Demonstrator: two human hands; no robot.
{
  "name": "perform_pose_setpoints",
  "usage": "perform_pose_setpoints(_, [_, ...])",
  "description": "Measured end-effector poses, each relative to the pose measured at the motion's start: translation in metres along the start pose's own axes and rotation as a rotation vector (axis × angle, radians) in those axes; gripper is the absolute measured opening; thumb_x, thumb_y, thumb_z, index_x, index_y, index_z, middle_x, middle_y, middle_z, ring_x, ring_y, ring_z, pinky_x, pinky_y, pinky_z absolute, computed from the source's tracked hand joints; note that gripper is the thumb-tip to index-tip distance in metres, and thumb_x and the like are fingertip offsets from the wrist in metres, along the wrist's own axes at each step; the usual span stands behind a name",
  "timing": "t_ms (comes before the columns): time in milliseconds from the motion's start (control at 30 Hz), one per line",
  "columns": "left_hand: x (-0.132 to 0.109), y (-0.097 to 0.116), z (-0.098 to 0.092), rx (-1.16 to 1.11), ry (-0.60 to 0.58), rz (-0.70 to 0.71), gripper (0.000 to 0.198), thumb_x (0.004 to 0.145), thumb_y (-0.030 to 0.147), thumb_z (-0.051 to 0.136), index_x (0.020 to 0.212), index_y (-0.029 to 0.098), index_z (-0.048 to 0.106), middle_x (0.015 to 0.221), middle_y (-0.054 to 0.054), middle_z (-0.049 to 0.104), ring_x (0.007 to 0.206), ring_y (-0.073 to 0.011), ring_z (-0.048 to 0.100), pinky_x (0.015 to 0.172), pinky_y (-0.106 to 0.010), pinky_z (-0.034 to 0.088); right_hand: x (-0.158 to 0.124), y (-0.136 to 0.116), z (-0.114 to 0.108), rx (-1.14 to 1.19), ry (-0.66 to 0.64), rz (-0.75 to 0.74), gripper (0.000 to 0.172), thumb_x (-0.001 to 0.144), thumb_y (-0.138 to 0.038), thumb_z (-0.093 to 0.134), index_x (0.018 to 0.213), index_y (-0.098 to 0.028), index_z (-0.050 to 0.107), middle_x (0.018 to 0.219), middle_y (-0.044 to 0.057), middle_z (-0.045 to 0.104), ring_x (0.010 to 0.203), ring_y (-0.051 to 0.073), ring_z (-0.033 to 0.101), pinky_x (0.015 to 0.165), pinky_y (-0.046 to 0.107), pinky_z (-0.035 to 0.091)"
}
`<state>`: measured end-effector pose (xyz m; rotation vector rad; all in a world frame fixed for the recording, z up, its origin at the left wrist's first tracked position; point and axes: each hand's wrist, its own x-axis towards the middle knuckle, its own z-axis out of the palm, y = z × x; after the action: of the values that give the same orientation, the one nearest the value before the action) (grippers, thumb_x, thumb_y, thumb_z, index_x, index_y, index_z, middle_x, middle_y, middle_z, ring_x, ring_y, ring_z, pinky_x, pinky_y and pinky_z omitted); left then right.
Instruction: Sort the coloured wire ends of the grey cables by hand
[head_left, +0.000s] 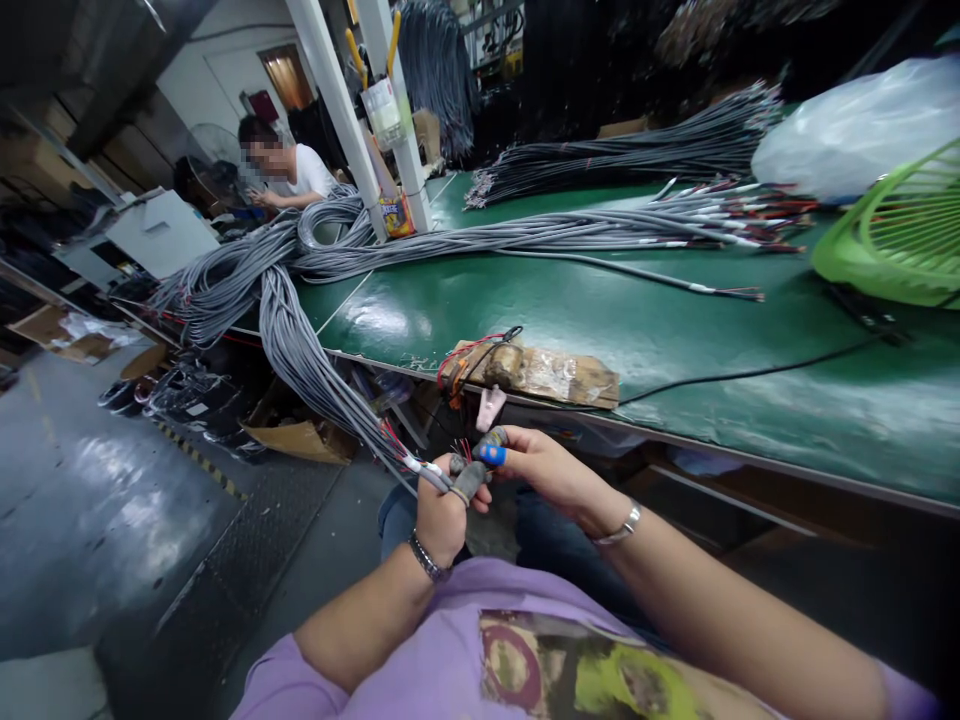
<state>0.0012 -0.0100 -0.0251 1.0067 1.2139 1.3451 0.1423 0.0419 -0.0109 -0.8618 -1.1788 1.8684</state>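
Note:
My left hand [448, 505] is closed around the end of a grey cable [433, 474], with thin red and pale wires [463, 450] fanning out past the fingers. Grey finger covers sit on its thumb and finger. Close beside it, my right hand [529, 460] pinches at the wire tips; a blue band wraps one finger and a grey cover another. What lies between those fingertips is too small to make out. From the left hand a bundle of grey cables [304, 345] runs up to the table. Just beyond the hands is a wooden block [551, 374] at the table edge.
Long grey cables [540, 232] lie across the green table [750, 350], with a darker bundle [600, 160] behind. A green fan [892, 235] and a white plastic bag [862, 125] stand right. A white post [337, 110] rises from the table. Another person [289, 170] sits far left.

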Motion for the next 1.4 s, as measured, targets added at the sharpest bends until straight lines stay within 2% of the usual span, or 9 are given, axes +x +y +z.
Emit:
perform_pose_setpoints(267, [0.0, 0.003, -0.004, 0.071, -0.162, -0.082, 0.031, 0.072, 0.042, 0.069, 0.064, 0.015, 0.057, 0.051, -0.001, 0.061, 0.042, -0.0101, 0.054, 0.044, -0.021, 0.044, -0.001, -0.002, 0.003, -0.152, -0.024, -0.109, 0.028, 0.067, -0.041, 0.075, 0.066, -0.015, 0.063, 0.062, -0.001, 0.06, 0.058, 0.011, 0.049, 0.058, 0.025, 0.039])
perform_pose_setpoints(467, [0.0, 0.013, -0.001, -0.06, -0.07, -0.049, 0.03, 0.072, 0.039, 0.07, 0.059, 0.015, 0.056, 0.049, 0.0, 0.059, 0.04, -0.0082, 0.051, 0.041, -0.02, 0.04, 0.011, 0.009, -0.009, 0.277, 0.115, 0.044, 0.029, 0.066, -0.042, 0.076, 0.071, -0.017, 0.064, 0.063, -0.001, 0.061, 0.055, 0.009, 0.049, 0.057, 0.024, 0.041])
perform_pose_setpoints(600, [0.006, 0.022, 0.003, -0.117, -0.047, -0.06, 0.03, 0.07, 0.038, 0.071, 0.058, 0.015, 0.056, 0.048, 0.001, 0.058, 0.039, -0.0079, 0.049, 0.04, -0.019, 0.039, 0.021, 0.004, -0.011, 0.447, 0.038, 0.138, 0.037, 0.069, -0.052, 0.07, 0.08, -0.017, 0.066, 0.075, 0.003, 0.064, 0.06, 0.012, 0.054, 0.059, 0.027, 0.045])
perform_pose_setpoints(767, [0.018, 0.028, 0.007, -0.14, -0.044, -0.092, 0.032, 0.066, 0.039, 0.072, 0.056, 0.015, 0.054, 0.045, 0.002, 0.055, 0.037, -0.0067, 0.047, 0.038, -0.018, 0.036, 0.029, -0.005, 0.001, 0.287, 0.105, -0.073, 0.039, 0.07, -0.053, 0.07, 0.068, -0.015, 0.062, 0.063, -0.001, 0.057, 0.053, 0.008, 0.043, 0.052, 0.022, 0.037])
perform_pose_setpoints(933, [0.022, 0.027, 0.008, -0.125, -0.065, -0.132, 0.031, 0.065, 0.038, 0.072, 0.056, 0.015, 0.054, 0.044, 0.002, 0.054, 0.037, -0.0071, 0.047, 0.037, -0.018, 0.035, 0.029, -0.004, 0.005, 0.29, 0.112, -0.077, 0.04, 0.069, -0.056, 0.069, 0.067, -0.017, 0.061, 0.063, -0.001, 0.055, 0.053, 0.009, 0.042, 0.053, 0.024, 0.036])
perform_pose_setpoints(1100, [0.02, 0.024, 0.007, -0.106, -0.074, -0.117, 0.031, 0.066, 0.039, 0.071, 0.055, 0.015, 0.055, 0.045, 0.001, 0.055, 0.037, -0.0064, 0.046, 0.038, -0.018, 0.036, 0.029, 0.003, 0.003, 0.091, 0.372, -0.234, 0.041, 0.07, -0.059, 0.066, 0.065, -0.019, 0.063, 0.061, 0.001, 0.057, 0.054, 0.011, 0.043, 0.053, 0.026, 0.033])
perform_pose_setpoints(1200, [0.019, 0.022, 0.007, -0.094, -0.083, -0.124, 0.032, 0.065, 0.039, 0.072, 0.054, 0.015, 0.054, 0.044, 0.001, 0.055, 0.037, -0.0067, 0.046, 0.038, -0.018, 0.036, 0.03, 0.006, 0.004, 0.161, 0.28, -0.173, 0.048, 0.072, -0.066, 0.058, 0.069, -0.018, 0.064, 0.061, 0.001, 0.057, 0.053, 0.012, 0.045, 0.051, 0.026, 0.034])
perform_pose_setpoints(1300, [0.02, 0.02, 0.007, -0.089, -0.09, -0.111, 0.031, 0.066, 0.038, 0.071, 0.053, 0.015, 0.054, 0.044, 0.001, 0.055, 0.037, -0.0069, 0.046, 0.038, -0.019, 0.036, 0.033, 0.005, 0.005, 0.371, 0.144, -0.056, 0.046, 0.067, -0.064, 0.065, 0.072, -0.018, 0.063, 0.059, 0.0, 0.056, 0.053, 0.012, 0.047, 0.051, 0.026, 0.038])
perform_pose_setpoints(1400, [0.021, 0.019, 0.007, -0.086, -0.092, -0.104, 0.03, 0.067, 0.036, 0.07, 0.053, 0.015, 0.054, 0.044, 0.001, 0.055, 0.037, -0.0068, 0.046, 0.038, -0.019, 0.036, 0.036, 0.002, 0.005, 0.483, 0.156, -0.029, 0.042, 0.063, -0.056, 0.074, 0.069, -0.017, 0.062, 0.059, -0.001, 0.055, 0.053, 0.011, 0.047, 0.053, 0.025, 0.04])
